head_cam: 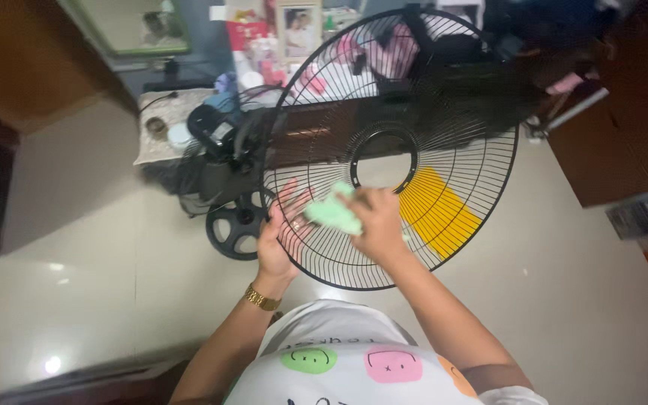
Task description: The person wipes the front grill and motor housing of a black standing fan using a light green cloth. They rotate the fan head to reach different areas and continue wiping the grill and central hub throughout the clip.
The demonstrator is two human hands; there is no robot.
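Right hand [379, 217] grip closed on one green cloth [334, 214], left hand [279, 232] flat behind one black fan grille [459, 150]

Lighting: soft indoor, glare spots on glossy floor [54, 365] (lower left); wide-angle bending at edges; motion blur upper right.
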